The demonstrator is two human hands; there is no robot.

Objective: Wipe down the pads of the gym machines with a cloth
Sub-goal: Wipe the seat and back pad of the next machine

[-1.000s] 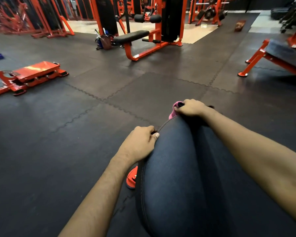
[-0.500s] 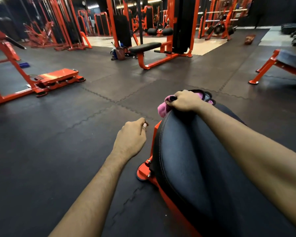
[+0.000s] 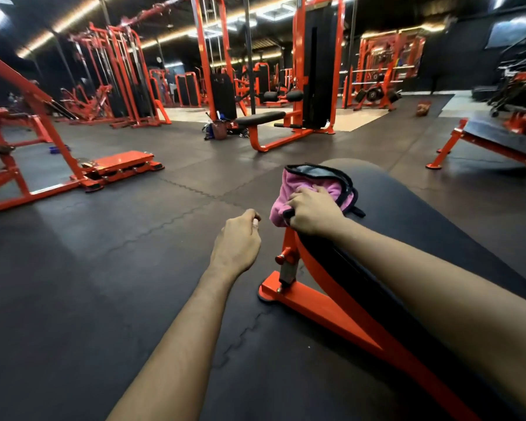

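The left hand (image 3: 237, 238) hangs over the floor (image 3: 104, 284) just beside the bench, fingers curled into a loose fist and holding nothing that shows. Next to it the orange frame (image 3: 310, 299) slopes up under the black pad (image 3: 422, 214), which runs away from the camera. The right hand (image 3: 312, 212) sits on the pad's left edge, fingers bunched round the pink cloth (image 3: 290, 185) and pressing it to the vinyl; the cloth, with its dark-trimmed grey side flipped up, lies on the pad and spills a little over that edge. So the wipe of this pad looks to be in hand, at a spot up by its far end. How much of the surface is already clean cannot be told, since no damp streak or dust line shows. The end beyond the cloth probably remains to be done. Further off stand the other pieces — a low orange platform (image 3: 122, 162) at left, a cable machine with a black seat (image 3: 260, 117) and roller pads behind it, a flat bench (image 3: 504, 132) at right. With the cloth here and those well apart from it, I judge most of the round is left.
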